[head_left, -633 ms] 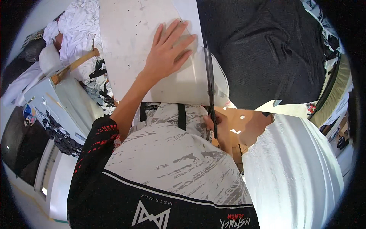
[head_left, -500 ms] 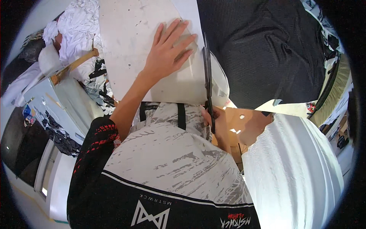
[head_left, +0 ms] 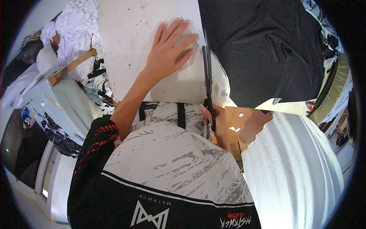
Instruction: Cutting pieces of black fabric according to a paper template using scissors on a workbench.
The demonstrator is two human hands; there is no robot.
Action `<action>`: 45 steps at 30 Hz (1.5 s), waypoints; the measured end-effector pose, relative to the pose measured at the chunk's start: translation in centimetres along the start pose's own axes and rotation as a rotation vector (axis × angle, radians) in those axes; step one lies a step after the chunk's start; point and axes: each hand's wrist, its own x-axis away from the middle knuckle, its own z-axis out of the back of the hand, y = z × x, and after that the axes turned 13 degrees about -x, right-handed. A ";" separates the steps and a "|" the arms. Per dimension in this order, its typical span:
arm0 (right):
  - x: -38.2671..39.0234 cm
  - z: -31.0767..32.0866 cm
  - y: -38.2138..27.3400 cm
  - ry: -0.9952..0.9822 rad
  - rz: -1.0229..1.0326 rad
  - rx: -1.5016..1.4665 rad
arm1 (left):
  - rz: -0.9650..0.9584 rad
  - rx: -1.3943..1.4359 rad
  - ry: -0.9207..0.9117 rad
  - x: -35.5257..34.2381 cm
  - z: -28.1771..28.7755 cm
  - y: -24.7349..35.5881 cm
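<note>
My left hand (head_left: 166, 53) lies flat with spread fingers on a large off-white, card-like sheet (head_left: 126, 45), close to its right edge. White material (head_left: 192, 23) shows from under that edge. In my right hand (head_left: 218, 118) is a pair of long black scissors (head_left: 208, 76), held by the handles at the table's near edge. Their blades point away from me along the sheet's right side, with the two tips slightly apart. A pale, rounded flap (head_left: 220, 78) sits right of the blades. Whether the blades have material between them I cannot tell.
Black fabric (head_left: 263, 53) spreads over the table on the right, slightly wrinkled. White cloth (head_left: 293, 171) drapes at the lower right. Heaped white fabric (head_left: 78, 26) and a wooden bar (head_left: 74, 65) are at the left. Small white scraps (head_left: 235, 129) lie on the brown floor.
The scissors and my right hand have shifted slightly away from me, and the blade tips look a little farther apart. My left hand stays in place on the sheet.
</note>
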 end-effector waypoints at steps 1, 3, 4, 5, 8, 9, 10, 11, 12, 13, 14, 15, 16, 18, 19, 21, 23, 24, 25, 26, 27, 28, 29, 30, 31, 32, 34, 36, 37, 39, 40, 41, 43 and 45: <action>-0.1 0.1 -0.1 -0.001 -0.010 0.049 | -0.001 0.001 0.003 0.0 0.0 0.1; -0.1 0.0 -0.5 -0.001 -0.019 0.096 | -0.002 -0.002 -0.003 0.0 0.1 0.2; 0.1 -0.2 -0.9 0.013 -0.055 0.115 | -0.002 -0.007 -0.009 0.0 0.0 0.3; 0.3 -0.3 -1.1 0.027 -0.091 0.134 | -0.002 -0.007 -0.009 0.1 0.0 0.3; 0.5 0.1 -0.6 0.011 -0.084 0.026 | 0.001 -0.006 -0.014 0.1 -0.1 0.6; 0.4 0.1 -0.8 0.011 -0.082 0.025 | 0.000 -0.014 -0.019 0.1 0.0 0.7; 0.3 0.1 -1.0 -0.015 -0.039 0.026 | -0.001 -0.021 -0.026 0.1 0.0 0.7; 0.1 0.1 -1.2 -0.040 0.003 0.028 | -0.002 -0.023 -0.025 0.0 0.2 0.7; -0.3 0.2 -1.3 -0.040 0.005 0.028 | 0.000 -0.023 -0.032 -0.1 0.3 0.8; -0.9 0.3 -1.3 -0.068 0.017 0.044 | 0.002 -0.024 -0.040 -0.2 0.4 0.8; -1.2 0.3 -1.4 -0.097 0.028 0.060 | 0.002 -0.025 -0.039 -0.1 0.5 1.0; -1.3 0.2 -1.6 -0.096 0.032 0.061 | 0.003 -0.017 -0.038 0.0 0.5 1.1; -1.3 -0.1 -1.8 -0.072 0.021 0.049 | 0.005 -0.010 -0.037 0.0 0.4 1.1; -1.5 -0.4 -2.0 -0.050 0.012 0.037 | 0.002 -0.011 -0.034 0.0 0.1 1.3; -1.6 -0.4 -2.0 -0.032 -0.002 0.057 | 0.001 -0.013 -0.035 0.1 0.1 1.4; -1.6 -0.7 -2.3 -0.016 -0.014 0.077 | 0.003 -0.004 -0.039 0.0 0.3 1.4; -1.2 -1.2 -3.1 0.033 -0.088 0.098 | 0.003 0.004 -0.042 -0.1 0.6 1.5; -1.1 -1.2 -3.0 0.035 -0.085 0.096 | 0.011 0.024 -0.052 -0.2 0.6 1.7; -1.1 -1.2 -2.7 0.032 -0.032 0.036 | 0.019 0.044 -0.063 -0.3 0.6 1.9; -1.1 -1.1 -2.6 0.029 0.022 -0.024 | 0.014 0.044 -0.059 -0.4 0.7 2.1; -1.4 -1.1 -2.7 0.031 0.025 -0.027 | 0.019 0.040 -0.068 -0.4 0.7 2.2; -1.8 -1.0 -2.9 0.014 0.042 -0.011 | 0.023 0.036 -0.076 -0.4 0.8 2.3; -2.1 -1.0 -3.2 -0.002 0.059 0.005 | 0.017 0.037 -0.073 -0.5 0.9 2.3; -2.3 -1.2 -3.6 0.000 0.065 0.004 | 0.020 0.040 -0.077 -0.4 0.8 2.3; -2.5 -1.6 -4.1 0.011 0.051 0.004 | 0.024 0.043 -0.080 -0.5 0.7 2.3; -2.5 -2.0 -4.6 0.023 0.037 0.005 | 0.019 0.045 -0.075 -0.4 0.7 2.4; -2.3 -2.7 -5.5 0.049 0.014 0.026 | 0.028 0.041 -0.096 -0.4 0.7 2.4; -2.3 -2.7 -5.9 0.077 -0.014 0.048 | 0.027 0.043 -0.092 -0.6 0.6 2.3; -2.3 -2.5 -5.9 0.086 -0.018 0.050 | 0.025 0.045 -0.092 -0.7 0.7 2.3; -2.4 -2.4 -6.0 0.098 -0.021 0.054 | 0.027 0.057 -0.097 -1.0 0.9 2.4; -2.4 -2.4 -6.1 0.086 0.016 0.021 | 0.026 0.065 -0.102 -1.1 1.1 2.4; -2.5 -2.5 -6.3 0.075 0.054 -0.013 | 0.026 0.068 -0.098 -1.2 1.1 2.4; -3.2 -2.6 -6.6 0.074 0.062 -0.014 | 0.030 0.074 -0.118 -1.2 1.0 2.3; -3.9 -2.7 -6.9 0.070 0.077 -0.013 | 0.028 0.082 -0.113 -1.2 1.0 2.2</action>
